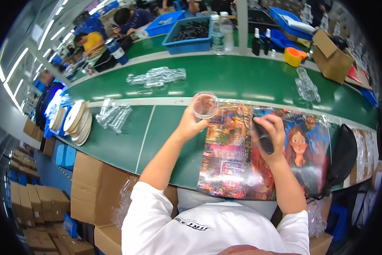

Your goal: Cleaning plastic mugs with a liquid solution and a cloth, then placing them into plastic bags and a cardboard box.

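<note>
My left hand (191, 121) is closed around a small clear plastic cup (205, 105), held above the far left corner of a colourful picture mat. My right hand (272, 131) grips a black, elongated object with a rounded end (264, 140); its exact kind I cannot make out. That hand is over the middle of the glossy picture mat (225, 170), which shows a painted long-haired figure on its right half. A gap separates my two hands, and the black object and the cup are apart.
The green worktable (169, 144) holds bundles of clear-wrapped parts (114, 115), and more wrapped pieces (157, 77) lie on the belt behind. Beyond stand a blue bin (186, 46) of black parts, bottles (217, 36) and an orange cup (293, 57). An open carton (93, 187) is at my left.
</note>
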The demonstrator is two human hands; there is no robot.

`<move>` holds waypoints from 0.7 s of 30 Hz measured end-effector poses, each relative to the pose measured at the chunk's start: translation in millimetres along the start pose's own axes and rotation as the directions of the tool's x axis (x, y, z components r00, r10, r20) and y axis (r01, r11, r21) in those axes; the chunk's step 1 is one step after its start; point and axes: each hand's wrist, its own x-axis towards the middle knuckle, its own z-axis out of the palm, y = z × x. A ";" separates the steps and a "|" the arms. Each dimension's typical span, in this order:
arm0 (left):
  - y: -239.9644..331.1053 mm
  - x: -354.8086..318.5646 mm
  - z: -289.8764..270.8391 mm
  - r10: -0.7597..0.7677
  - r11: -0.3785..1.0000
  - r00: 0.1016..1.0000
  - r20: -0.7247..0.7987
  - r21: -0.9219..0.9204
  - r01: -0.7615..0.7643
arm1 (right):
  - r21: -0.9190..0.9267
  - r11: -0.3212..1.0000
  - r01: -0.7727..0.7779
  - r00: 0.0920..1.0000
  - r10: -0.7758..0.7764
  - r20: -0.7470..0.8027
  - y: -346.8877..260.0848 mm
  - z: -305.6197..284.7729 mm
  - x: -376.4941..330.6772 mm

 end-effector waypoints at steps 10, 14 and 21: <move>-6.6 -14.4 35.0 -0.061 0.985 0.985 0.162 0.170 0.033 | 0.939 0.183 -0.290 0.745 0.659 0.102 -6.0 -24.2 0.0; -9.1 -14.3 43.4 0.013 0.965 0.999 0.039 0.261 -0.023 | 0.921 0.370 -0.122 0.877 0.474 -0.074 -10.3 -17.0 -1.4; 3.1 -15.1 43.8 0.003 0.880 0.997 0.078 0.472 -0.039 | 0.878 0.467 -0.108 0.939 0.338 -0.064 -11.7 -10.1 -9.8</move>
